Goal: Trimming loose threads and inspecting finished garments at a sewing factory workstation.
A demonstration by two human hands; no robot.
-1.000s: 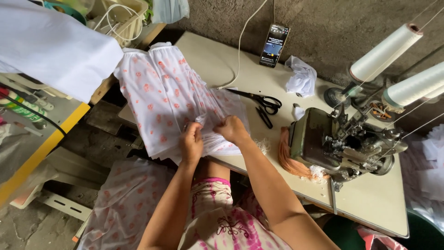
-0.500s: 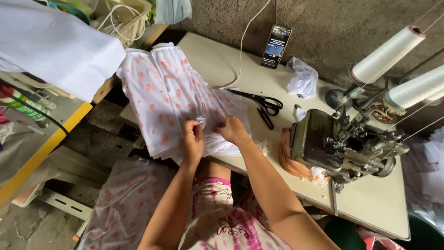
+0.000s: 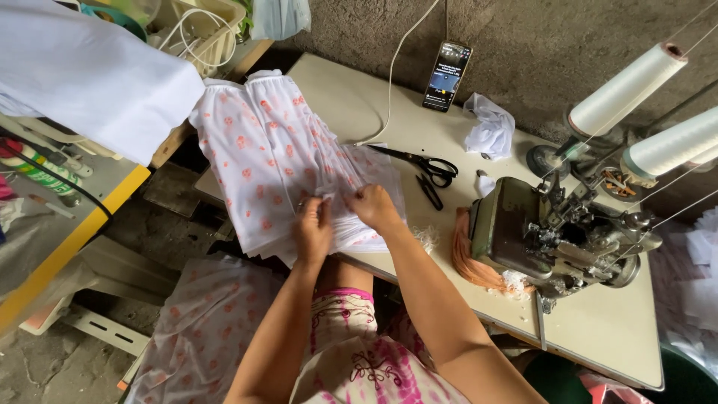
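Observation:
A pile of white fabric pieces with orange flower print [image 3: 273, 161] lies on the left end of the cream sewing table [image 3: 598, 329]. My left hand [image 3: 313, 229] pinches the near edge of the top piece. Just to its right, my right hand [image 3: 376, 209] grips the same edge, fingers closed on the cloth. Both hands sit close together at the pile's front right corner, over the table's front edge.
Black scissors [image 3: 426, 170] lie behind my right hand. A grey-green overlock machine [image 3: 546, 232] stands at right with two white thread cones [image 3: 643, 112] behind it. A phone [image 3: 447, 75] leans on the wall; a crumpled white cloth [image 3: 490, 131] lies beside it. More printed fabric [image 3: 198, 329] hangs below.
Both hands stay on the pile's front corner; the fingers have shifted slightly along the cloth edge.

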